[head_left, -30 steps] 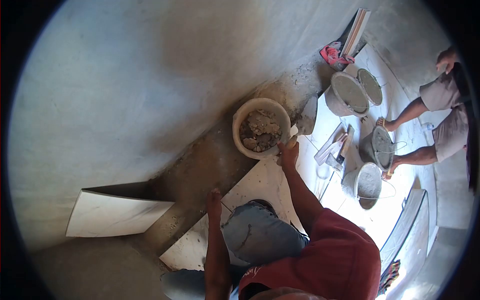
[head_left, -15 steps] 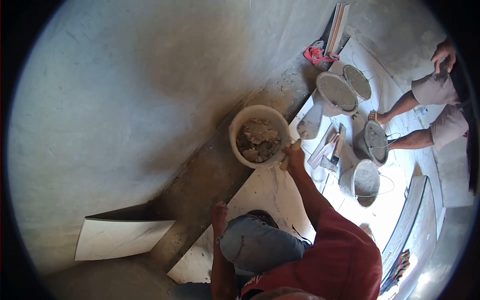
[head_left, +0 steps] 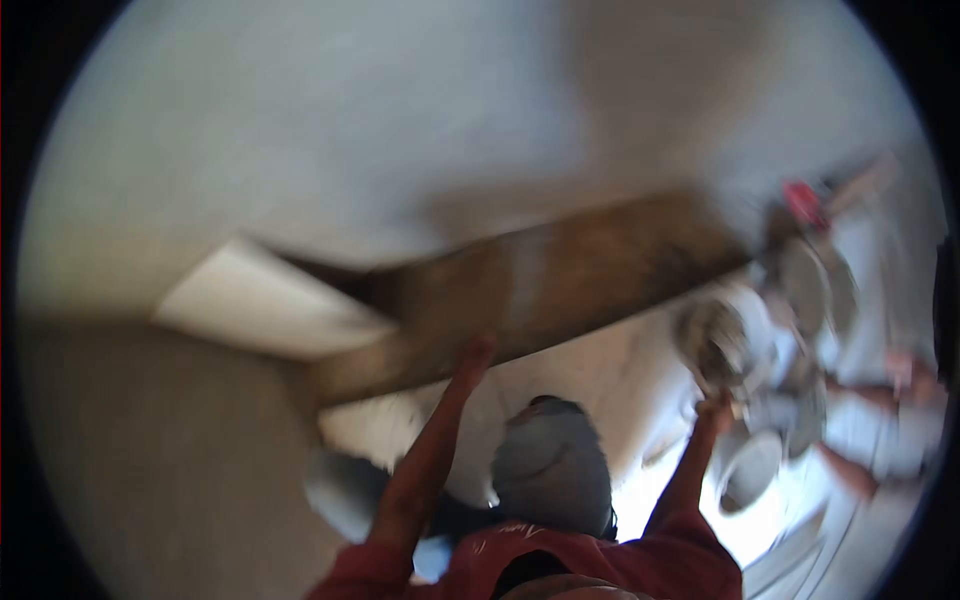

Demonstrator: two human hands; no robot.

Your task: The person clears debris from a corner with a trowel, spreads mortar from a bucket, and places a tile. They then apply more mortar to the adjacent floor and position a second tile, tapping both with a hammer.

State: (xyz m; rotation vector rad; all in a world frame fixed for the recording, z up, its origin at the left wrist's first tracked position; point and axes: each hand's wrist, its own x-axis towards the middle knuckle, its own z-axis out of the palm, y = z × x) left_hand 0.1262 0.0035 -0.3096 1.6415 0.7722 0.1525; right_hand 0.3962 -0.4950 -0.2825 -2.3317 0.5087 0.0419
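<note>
The whole view is blurred by motion. At the right, my right hand (head_left: 713, 412) is closed round the handle of a trowel, right at the rim of a pale bucket (head_left: 768, 340). Grey-brown mortar chunks (head_left: 718, 340) lie inside that bucket, which stands on the white tiles beside other buckets. My left hand (head_left: 477, 358) reaches forward over the edge of the laid tiles (head_left: 560, 375), close to a bare brown floor strip (head_left: 620, 260). Its fingers are smeared, and nothing distinct shows in it.
A loose white tile (head_left: 270, 300) leans at the left by the wall. More buckets (head_left: 752, 470) stand at the right, near another person's arm (head_left: 850, 470). A red cloth (head_left: 803, 203) lies by the wall at the far right.
The view has swung left, so things sit further right. The bucket of chunks has moved from the bare strip onto the tiles. My left hand has stretched forward.
</note>
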